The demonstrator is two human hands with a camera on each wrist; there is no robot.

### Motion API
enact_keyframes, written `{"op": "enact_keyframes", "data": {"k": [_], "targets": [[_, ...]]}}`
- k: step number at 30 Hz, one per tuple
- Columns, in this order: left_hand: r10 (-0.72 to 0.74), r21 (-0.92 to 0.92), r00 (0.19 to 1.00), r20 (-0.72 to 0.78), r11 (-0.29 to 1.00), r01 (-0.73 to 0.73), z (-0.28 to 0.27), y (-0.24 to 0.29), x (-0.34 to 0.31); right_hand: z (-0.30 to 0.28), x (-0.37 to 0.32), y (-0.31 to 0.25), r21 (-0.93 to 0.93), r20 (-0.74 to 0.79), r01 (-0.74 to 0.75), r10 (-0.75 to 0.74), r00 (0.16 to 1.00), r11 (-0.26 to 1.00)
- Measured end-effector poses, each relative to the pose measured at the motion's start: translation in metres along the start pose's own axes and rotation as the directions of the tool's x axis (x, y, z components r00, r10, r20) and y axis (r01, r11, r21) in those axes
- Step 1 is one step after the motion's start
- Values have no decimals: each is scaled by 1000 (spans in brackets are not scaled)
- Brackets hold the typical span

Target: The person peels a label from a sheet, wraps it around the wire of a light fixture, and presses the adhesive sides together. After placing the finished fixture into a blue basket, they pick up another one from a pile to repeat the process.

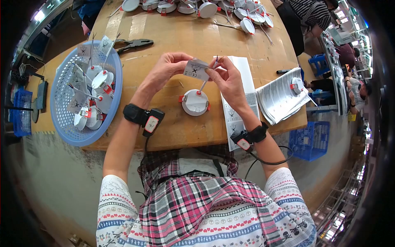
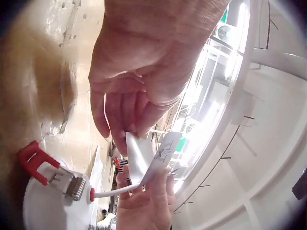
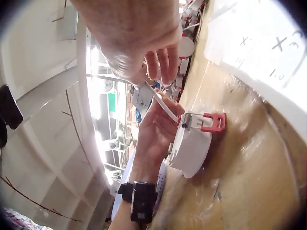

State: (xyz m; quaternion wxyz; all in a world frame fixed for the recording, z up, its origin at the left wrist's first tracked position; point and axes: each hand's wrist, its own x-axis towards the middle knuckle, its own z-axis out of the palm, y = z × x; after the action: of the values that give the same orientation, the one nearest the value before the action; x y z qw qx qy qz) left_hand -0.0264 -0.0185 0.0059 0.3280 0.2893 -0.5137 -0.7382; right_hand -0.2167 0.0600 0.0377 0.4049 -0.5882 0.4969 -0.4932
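Note:
A printed white label (image 1: 195, 70) is held up between both hands, folded round the white cable in the left wrist view (image 2: 139, 160). The left hand (image 1: 170, 70) pinches its left end between thumb and fingers. The right hand (image 1: 227, 80) pinches the label's right end and the cable (image 1: 203, 86) near its dark wire tips. Below them a round white lamp (image 1: 194, 103) with red clips lies on the table, its cable rising to the hands; the right wrist view shows the same lamp (image 3: 191, 146) and its spring clip.
At left stands a blue basket (image 1: 117, 74) of labelled lamps, with pliers (image 1: 135, 44) behind it. Label sheets (image 1: 242, 96) lie under the right forearm; a paper stack (image 1: 273, 103) bearing a lamp is farther right. Many lamps (image 1: 207, 10) lie along the far side. A marker (image 1: 284, 71) is at right.

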Motion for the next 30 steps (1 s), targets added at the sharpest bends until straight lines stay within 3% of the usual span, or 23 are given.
{"op": "enact_keyframes", "data": {"k": [2,5,7,8,13,14,17,18,20,23,26,30], "targets": [[-17,-40,1000,-6,999,17,0,-4,1,-2,3,2,-163,4,159,-160,987,974],[1,-148,1000,-22,989,-4,2,-7,1,-7,5,-5,-283,28,232,-234,972,931],[45,-222,996,-75,973,-60,5,-7,-2,-12,4,-10,-471,64,327,-338,939,819],[54,-177,994,-93,982,-70,4,-12,-4,-15,4,-12,-558,88,366,-385,918,745],[39,142,997,-72,989,-29,28,-15,-37,-21,4,-21,-591,167,433,-422,891,681],[-14,82,998,-54,996,18,36,-15,-43,-23,6,-22,-583,195,462,-437,878,668],[-1,206,1000,-1,979,1,47,-26,-47,-30,13,-21,-503,346,495,-360,866,708],[-9,290,999,-44,957,22,50,-26,-47,-32,15,-23,-490,386,470,-301,872,734],[43,218,997,-67,976,-27,52,-31,-46,-35,20,-25,-469,463,414,-183,868,780],[66,219,993,-99,975,-43,55,-31,-48,-39,25,-19,-450,500,382,-126,857,808],[107,243,983,-152,968,-67,56,-33,-53,-37,27,-12,-416,489,419,-190,851,807],[209,341,922,-327,936,-91,62,-41,-54,-36,26,-20,-493,527,229,78,847,839]]}}
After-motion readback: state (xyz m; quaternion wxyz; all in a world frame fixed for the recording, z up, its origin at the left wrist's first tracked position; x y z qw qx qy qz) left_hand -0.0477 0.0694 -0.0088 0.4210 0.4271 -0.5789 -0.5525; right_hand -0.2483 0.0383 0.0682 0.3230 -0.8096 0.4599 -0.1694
